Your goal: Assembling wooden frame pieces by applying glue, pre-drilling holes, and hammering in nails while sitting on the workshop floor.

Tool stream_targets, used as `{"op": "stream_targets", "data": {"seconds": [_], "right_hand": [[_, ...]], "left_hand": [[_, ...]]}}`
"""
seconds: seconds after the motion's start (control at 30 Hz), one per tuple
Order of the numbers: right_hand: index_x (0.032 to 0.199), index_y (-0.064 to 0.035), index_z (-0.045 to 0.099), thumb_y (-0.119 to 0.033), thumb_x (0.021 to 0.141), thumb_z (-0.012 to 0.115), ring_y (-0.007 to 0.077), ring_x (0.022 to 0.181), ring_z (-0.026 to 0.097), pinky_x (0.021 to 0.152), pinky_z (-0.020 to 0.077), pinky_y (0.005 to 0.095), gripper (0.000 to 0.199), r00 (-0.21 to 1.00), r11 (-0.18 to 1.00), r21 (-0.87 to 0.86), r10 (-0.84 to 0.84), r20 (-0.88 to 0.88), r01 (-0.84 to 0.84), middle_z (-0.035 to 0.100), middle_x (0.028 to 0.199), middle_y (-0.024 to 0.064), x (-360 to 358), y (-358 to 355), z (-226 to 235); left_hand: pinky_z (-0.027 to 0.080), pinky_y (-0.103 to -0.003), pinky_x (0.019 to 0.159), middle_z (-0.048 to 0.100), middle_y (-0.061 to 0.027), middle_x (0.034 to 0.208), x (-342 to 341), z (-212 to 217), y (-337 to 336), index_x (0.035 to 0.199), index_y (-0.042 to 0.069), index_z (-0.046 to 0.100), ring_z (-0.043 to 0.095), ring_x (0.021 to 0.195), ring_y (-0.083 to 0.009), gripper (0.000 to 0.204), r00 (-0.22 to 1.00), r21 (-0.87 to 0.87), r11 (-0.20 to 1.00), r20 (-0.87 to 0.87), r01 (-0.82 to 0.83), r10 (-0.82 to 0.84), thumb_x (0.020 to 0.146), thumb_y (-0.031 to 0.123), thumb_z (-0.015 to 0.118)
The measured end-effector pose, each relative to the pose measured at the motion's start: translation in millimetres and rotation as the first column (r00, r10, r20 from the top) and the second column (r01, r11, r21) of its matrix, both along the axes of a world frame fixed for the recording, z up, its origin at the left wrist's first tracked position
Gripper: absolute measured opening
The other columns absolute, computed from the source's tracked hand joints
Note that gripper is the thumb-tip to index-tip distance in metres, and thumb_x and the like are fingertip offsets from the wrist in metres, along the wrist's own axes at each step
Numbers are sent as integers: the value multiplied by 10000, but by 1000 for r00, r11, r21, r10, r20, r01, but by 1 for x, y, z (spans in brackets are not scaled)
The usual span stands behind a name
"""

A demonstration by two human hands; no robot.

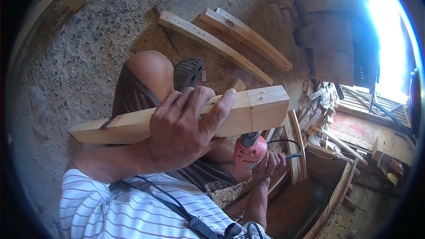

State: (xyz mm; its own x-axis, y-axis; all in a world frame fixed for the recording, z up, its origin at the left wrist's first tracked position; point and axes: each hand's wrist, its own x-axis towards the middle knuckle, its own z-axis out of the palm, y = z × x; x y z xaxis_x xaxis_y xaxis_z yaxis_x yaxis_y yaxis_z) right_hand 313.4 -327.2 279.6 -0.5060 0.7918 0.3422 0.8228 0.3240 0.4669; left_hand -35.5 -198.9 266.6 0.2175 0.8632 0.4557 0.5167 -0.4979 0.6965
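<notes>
A thick squared wooden beam (128, 128) lies slantwise across in front of me, above my bent leg. My left hand (181, 121) is wrapped over its middle, with the thumb along the top edge. Near the beam's right end a pencil-like line crosses it, and two small pale pegs or holes (262, 95) show on the upper face. My right hand (268, 166) grips a red power drill (248, 152) below that end. The drill's dark chuck (250, 138) points up at the beam's underside; any bit is hidden behind the wood.
Several curved wooden pieces with holes (212, 44) lie on the dusty floor ahead. At right are a wooden trough-like box (327, 190), upright slats (295, 146) and a heap of scraps and shavings (325, 99). A dark sandal (188, 73) is beside my knee.
</notes>
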Motion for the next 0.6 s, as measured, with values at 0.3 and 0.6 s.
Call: {"op": "stream_targets", "data": {"seconds": [0.3,0.6], "right_hand": [[1091,-105,642,-193,933,646,179,922,599,1003,422,500,181,1000,1000,-19,8,18,-7,595,1011,7,-7,9,5],[1070,-173,662,-178,910,689,179,936,618,1023,433,495,162,992,999,49,15,122,-22,657,1069,-17,-15,-10,39]], "left_hand": [[508,-453,766,568,-114,1073,-6,0,12,1412,97,506,634,922,-303,986,999,-43,998,15,35,-35,533,273,916],[531,-454,806,635,-127,1069,-5,16,24,1353,78,544,661,927,-340,833,997,-56,996,31,69,-67,601,208,879]]}}
